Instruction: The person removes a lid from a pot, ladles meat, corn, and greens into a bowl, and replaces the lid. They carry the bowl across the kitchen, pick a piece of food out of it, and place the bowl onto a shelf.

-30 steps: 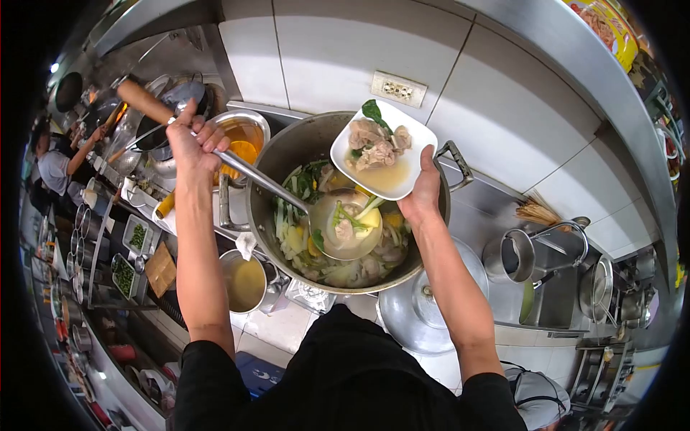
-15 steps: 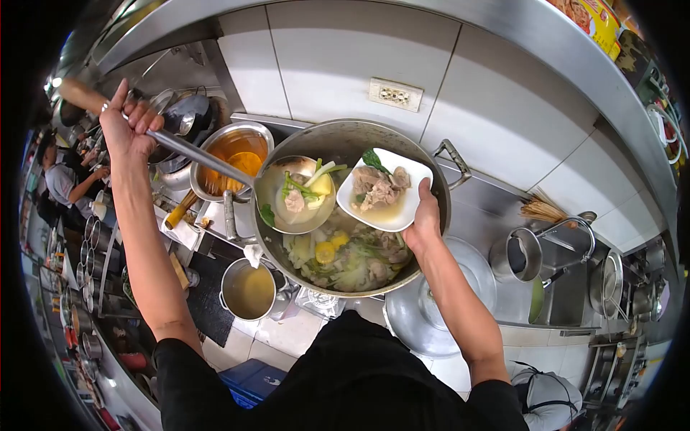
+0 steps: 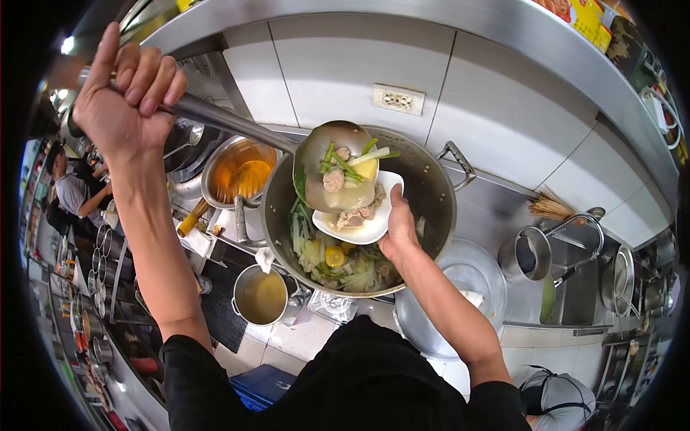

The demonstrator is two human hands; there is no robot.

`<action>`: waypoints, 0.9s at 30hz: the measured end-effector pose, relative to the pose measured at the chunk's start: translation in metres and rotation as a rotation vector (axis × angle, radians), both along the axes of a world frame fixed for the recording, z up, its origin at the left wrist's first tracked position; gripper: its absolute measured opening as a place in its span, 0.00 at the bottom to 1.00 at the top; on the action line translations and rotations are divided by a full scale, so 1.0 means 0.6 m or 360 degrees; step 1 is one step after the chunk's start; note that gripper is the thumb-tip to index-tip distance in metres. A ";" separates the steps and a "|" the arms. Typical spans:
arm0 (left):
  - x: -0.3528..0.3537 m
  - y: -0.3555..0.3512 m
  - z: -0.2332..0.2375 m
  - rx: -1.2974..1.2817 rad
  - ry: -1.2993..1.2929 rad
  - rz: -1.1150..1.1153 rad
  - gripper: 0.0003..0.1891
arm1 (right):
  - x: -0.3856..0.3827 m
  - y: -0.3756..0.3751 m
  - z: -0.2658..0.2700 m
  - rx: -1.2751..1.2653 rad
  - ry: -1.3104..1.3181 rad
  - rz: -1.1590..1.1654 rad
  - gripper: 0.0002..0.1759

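Observation:
My left hand [image 3: 133,100] is closed round the long handle of a big ladle [image 3: 345,194], its index finger pointing up. Broth, green stems, a yellow piece and chunks of meat fill the ladle's bowl. My right hand [image 3: 400,224] grips the right edge of a white square bowl [image 3: 370,231] with meat in it. The ladle hangs over the bowl's upper left part and hides some of it. Both are above a large stockpot [image 3: 447,215], in which cabbage, corn [image 3: 334,256] and meat show.
Left of the stockpot stand a steel pot of orange liquid [image 3: 248,176] and a smaller pot of broth [image 3: 260,294]. A large round lid [image 3: 467,276] lies at the right, near a sink [image 3: 575,298]. Other people [image 3: 72,187] are at far left and lower right.
My left hand has risen and the ladle has moved right, from beside the white bowl to over it. The bowl has shifted left and down.

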State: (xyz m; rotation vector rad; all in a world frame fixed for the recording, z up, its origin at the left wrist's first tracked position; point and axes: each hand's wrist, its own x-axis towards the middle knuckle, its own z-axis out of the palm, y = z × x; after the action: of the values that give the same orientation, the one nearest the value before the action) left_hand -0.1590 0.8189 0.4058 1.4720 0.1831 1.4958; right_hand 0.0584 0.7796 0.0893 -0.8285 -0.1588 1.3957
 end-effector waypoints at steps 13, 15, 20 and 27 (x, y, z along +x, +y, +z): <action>0.049 -0.090 -0.034 0.0543 0.0227 -0.0416 0.23 | -0.002 -0.013 0.022 0.0074 0.0171 0.0053 0.31; 0.046 -0.093 -0.038 0.0543 0.0187 -0.0384 0.23 | -0.001 -0.016 0.030 0.0102 0.0202 0.0076 0.31; 0.022 -0.093 -0.045 0.0537 0.0026 -0.0221 0.25 | 0.010 -0.023 0.035 0.0299 0.0290 0.0210 0.31; -0.036 -0.077 -0.046 0.0400 -0.0127 -0.0009 0.24 | 0.024 -0.033 0.049 0.0283 0.0366 0.0200 0.31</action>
State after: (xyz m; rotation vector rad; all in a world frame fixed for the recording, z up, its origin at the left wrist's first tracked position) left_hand -0.1807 0.7729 0.3784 1.6039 -0.0595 1.6150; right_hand 0.0729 0.7595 0.1186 -0.5136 -0.1569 1.5591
